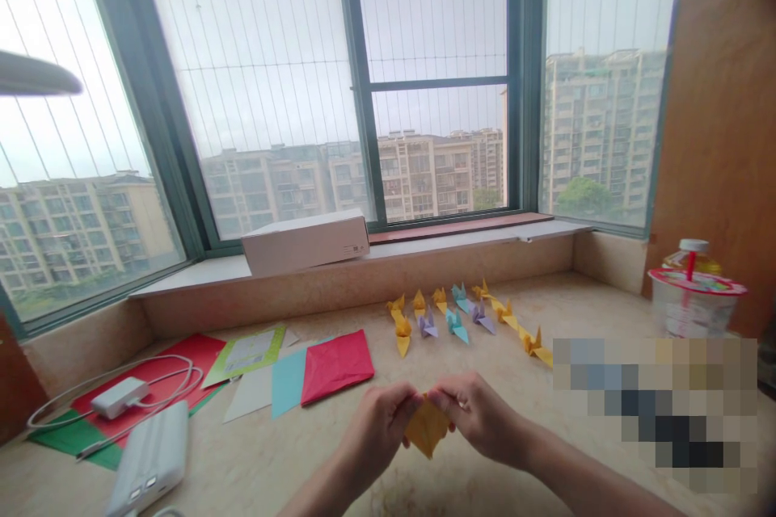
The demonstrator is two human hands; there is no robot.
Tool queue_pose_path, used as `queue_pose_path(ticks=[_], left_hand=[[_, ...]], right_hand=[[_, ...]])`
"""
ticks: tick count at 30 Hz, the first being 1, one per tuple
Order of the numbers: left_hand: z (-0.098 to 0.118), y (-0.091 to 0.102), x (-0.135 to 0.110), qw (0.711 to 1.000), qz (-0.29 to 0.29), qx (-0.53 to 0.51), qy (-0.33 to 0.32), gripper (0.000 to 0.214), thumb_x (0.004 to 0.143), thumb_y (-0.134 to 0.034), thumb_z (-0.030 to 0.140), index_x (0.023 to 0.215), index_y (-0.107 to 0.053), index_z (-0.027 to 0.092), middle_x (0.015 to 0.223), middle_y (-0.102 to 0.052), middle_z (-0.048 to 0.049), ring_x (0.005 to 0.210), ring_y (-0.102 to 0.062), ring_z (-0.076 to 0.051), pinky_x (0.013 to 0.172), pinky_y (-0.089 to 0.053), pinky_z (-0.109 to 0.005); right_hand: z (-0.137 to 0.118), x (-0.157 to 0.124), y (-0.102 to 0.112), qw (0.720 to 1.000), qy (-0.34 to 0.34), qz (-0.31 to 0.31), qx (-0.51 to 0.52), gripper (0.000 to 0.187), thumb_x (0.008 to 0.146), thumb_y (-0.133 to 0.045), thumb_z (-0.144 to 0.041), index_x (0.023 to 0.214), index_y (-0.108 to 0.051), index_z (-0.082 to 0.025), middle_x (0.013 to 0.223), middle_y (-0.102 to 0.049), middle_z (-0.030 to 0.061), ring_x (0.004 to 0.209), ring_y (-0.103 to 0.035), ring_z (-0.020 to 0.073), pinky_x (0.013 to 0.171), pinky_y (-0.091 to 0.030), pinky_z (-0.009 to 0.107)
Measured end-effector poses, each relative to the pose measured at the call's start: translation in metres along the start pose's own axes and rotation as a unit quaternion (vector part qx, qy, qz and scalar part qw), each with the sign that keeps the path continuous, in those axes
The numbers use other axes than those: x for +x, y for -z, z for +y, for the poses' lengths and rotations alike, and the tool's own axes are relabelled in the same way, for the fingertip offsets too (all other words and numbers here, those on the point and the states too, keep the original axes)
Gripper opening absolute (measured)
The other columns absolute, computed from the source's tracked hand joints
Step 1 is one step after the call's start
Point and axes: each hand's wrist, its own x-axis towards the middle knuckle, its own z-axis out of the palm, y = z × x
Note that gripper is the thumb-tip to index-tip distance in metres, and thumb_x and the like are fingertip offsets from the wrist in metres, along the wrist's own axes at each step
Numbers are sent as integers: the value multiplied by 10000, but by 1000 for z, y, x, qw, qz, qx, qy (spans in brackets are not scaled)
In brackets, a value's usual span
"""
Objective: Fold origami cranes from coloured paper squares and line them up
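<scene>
Between my two hands, above the stone-topped sill, is a folded piece of yellow origami paper (428,430), its pointed end towards me. My left hand (388,412) pinches its left side near the top, thumb on the near face. On the other side, my right hand (473,412) grips the top right edge in the same way. Fingers partly hide the upper part of the paper. Beyond my hands stand several folded paper cranes in yellow, blue and purple, among them a yellow crane (402,334) and a blue crane (457,326).
Left of my hands lie a red paper packet (339,365), blue paper (287,388), a white power bank (150,456) and a charger (120,397) with its cable. A white box (306,242) rests on the window ledge. At right stands a lidded cup (694,307) with a straw.
</scene>
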Motion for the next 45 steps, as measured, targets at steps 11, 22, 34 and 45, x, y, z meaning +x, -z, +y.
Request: queue_pose_path(ticks=[11,22,34,45], left_hand=[[-2,2,-2,987,83,105,-88,324,870,-645,369,1144,-644,198,919,-743,-74,672,-637,-163,551,-450,-219],[1,-1,1,996,91,-3,-22,438,971,-431,458,680,-578,164,561,-554,-2,513,-526,-120,496,-391,-214],[17,-13,-1,974,15,-198,108,417,878,-579,542,890,-630,129,686,-626,-16,507,-605,-108,393,-418,-156],[25,-10,0,959,24,-251,133,307,880,-575,429,866,-610,124,635,-621,-7,478,-622,-122,400,-493,-191]], right_hand=[[0,5,-2,984,-43,37,166,463,934,-522,-545,732,-615,-138,566,-594,11,512,-564,131,491,-406,228],[-7,-1,6,995,-11,46,93,337,915,-617,-391,1191,-636,-199,1001,-718,66,890,-642,194,780,-500,309],[-6,-2,6,992,9,122,5,192,952,-555,-342,987,-660,-185,727,-693,5,639,-611,140,619,-472,247],[1,-4,8,990,123,48,-54,265,991,-447,-217,1139,-667,-210,1007,-716,66,926,-660,188,846,-510,323]])
